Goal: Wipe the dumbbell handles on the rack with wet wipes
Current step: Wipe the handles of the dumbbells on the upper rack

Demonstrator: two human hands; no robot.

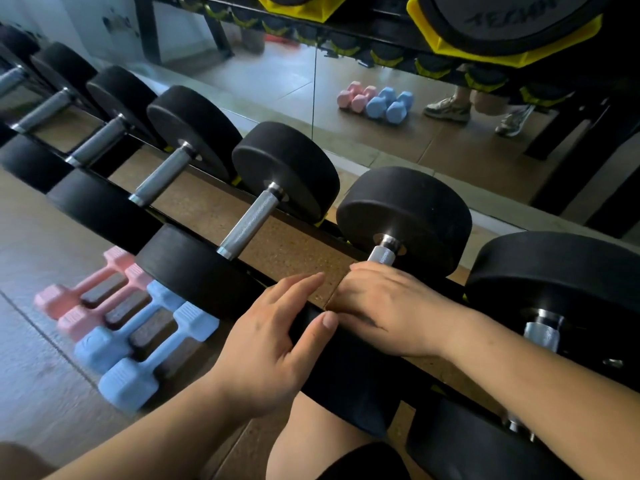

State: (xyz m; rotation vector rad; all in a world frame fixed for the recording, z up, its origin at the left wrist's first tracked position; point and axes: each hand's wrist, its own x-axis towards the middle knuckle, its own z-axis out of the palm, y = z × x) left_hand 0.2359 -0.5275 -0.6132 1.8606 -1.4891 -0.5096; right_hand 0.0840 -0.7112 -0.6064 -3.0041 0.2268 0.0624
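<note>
A row of black dumbbells with knurled steel handles lies across a low black rack (291, 282). My right hand (384, 306) is curled over the handle (381, 254) of one dumbbell, covering most of it; only the handle's far end shows. No wet wipe is visible; it may be hidden under that hand. My left hand (273, 341) rests on the near black head (322, 362) of the same dumbbell, fingers straight, thumb lying on the head's top. The neighbouring handle (249, 220) to the left is bare.
Small pink dumbbells (86, 296) and blue dumbbells (138, 344) lie on the floor at the left, under the rack. A mirror behind the rack reflects them and a person's shoes (450, 107). Another dumbbell (554, 296) sits at the right. My knee (332, 441) is below.
</note>
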